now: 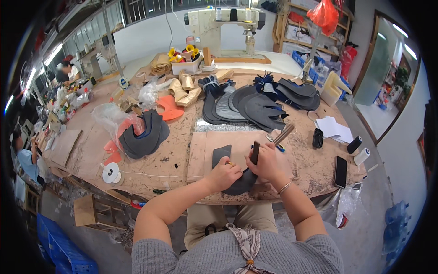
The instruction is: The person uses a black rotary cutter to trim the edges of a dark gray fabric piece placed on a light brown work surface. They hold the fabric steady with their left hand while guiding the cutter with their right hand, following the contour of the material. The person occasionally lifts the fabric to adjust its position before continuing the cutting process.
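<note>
At the table's near edge, my left hand (223, 175) has its fingers pinched at the edge of a dark grey shoe-upper piece (242, 185). Just beside it, my right hand (266, 163) is wrapped round a hammer-like tool; a dark flat bar (255, 152) rises at its left and a brown handle (284, 134) sticks out to the upper right. Part of the tool is hidden by the fingers. Under both hands lies a pale work board (200, 155), with a small dark grey piece (221, 155) on it. Scissors (279, 146) lie partly behind my right hand.
Stacked dark uppers (260, 107) lie beyond the board, more uppers (145, 137) to the left. A white thread spool (111, 173) trails a line toward my left arm. A phone (340, 171), thread cones (362, 156) and papers (335, 129) lie right. A sewing machine (223, 32) stands behind.
</note>
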{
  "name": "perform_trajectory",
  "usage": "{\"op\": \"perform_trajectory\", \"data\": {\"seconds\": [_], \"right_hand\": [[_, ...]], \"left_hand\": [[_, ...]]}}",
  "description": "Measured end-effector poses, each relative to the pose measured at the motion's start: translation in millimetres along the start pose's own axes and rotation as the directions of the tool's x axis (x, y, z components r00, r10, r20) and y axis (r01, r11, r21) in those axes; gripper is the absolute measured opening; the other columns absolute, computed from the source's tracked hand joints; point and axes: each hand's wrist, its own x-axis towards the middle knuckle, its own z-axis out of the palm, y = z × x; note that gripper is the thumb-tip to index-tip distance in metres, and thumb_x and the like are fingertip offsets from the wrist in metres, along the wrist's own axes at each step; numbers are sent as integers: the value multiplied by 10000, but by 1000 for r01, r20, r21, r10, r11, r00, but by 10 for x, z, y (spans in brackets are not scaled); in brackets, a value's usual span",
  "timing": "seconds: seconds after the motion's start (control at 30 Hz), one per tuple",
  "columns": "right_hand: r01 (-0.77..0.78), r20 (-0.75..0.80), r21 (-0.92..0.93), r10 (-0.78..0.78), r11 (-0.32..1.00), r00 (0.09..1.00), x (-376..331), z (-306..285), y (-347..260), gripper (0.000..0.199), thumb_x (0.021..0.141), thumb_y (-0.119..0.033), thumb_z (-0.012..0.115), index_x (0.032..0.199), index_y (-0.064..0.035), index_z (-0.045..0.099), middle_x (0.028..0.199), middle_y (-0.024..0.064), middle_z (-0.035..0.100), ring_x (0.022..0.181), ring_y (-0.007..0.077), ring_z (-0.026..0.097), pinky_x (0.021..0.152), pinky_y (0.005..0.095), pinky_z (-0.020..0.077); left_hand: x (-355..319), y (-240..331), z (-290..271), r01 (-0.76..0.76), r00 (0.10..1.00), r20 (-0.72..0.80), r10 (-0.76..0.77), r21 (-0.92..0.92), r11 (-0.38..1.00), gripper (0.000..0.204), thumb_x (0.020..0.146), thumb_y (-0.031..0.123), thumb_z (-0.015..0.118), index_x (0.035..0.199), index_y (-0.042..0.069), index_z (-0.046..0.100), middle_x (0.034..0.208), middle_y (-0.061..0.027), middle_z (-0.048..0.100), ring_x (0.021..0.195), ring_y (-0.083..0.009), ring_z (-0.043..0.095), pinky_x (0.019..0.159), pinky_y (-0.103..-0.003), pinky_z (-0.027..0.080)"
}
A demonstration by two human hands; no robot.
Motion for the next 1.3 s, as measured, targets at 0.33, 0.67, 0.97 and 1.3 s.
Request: {"op": "perform_trajectory", "data": {"seconds": [0.33, 0.67, 0.97, 1.3], "right_hand": [[56, -82, -25, -58, 998, 995, 36, -6, 11, 191, 735, -169, 767, 760, -94, 594, 700, 30, 574, 744, 247, 583, 814, 408, 389], [-82, -225, -69, 65, 994, 972, -39, 12, 361, 187, 737, -156, 760, 740, -88, 586, 720, 52, 601, 761, 275, 597, 819, 417, 397], [-105, -307, 8, 102, 994, 946, -19, -5, 126, 194, 736, -129, 777, 721, -92, 587, 732, 38, 615, 733, 273, 584, 816, 405, 391], [-51, -245, 24, 55, 998, 968, -73, 73, 190, 187, 729, -145, 775, 755, -98, 596, 693, 35, 582, 747, 295, 569, 815, 436, 390]], "left_hand": [[-7, 45, 65, 124, 990, -66, -127, -51, 991, 64, 843, 128, 624, 859, 130, 685, 828, -7, 598, 792, -181, 615, 918, -410, 362], [384, 273, 473, 456, 868, -110, -484, -205, 866, 26, 823, 129, 672, 838, 148, 668, 858, 1, 637, 876, -192, 629, 903, -441, 335], [298, 178, 355, 347, 926, -103, -364, -150, 926, 23, 824, 147, 686, 840, 159, 697, 906, 19, 646, 913, -176, 623, 914, -448, 320], [239, 170, 370, 376, 908, -105, -407, -229, 898, 27, 835, 166, 685, 861, 161, 690, 907, 11, 639, 909, -189, 626, 916, -441, 334]]}}
